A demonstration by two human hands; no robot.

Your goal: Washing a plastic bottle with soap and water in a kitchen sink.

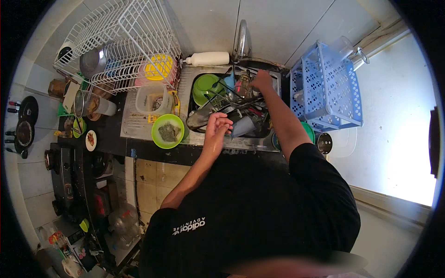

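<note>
A steel sink point(278, 85) lies before me, heaped with dishes and utensils. My left hand point(218, 128) hovers at its front edge with loosely curled, parted fingers and nothing in them. A grey translucent cup point(243, 126) lies just beside those fingers. My right hand point(262, 80) reaches into the back right of the sink, by a clear glass vessel point(244, 87); its fingertips are partly hidden, so any grip is unclear. Green bowls point(207, 88) sit at the sink's left. Left of my left hand, a lime-green bowl point(168, 131) holds a grey-green scouring pad point(169, 132).
A chrome faucet point(241, 41) rises behind the sink, near a white squeeze bottle point(208, 59). A white wire dish rack point(128, 45) and a clear plastic tub point(153, 98) stand left. To the right is a blue plastic rack point(326, 87). A stove point(64, 180) stands far left.
</note>
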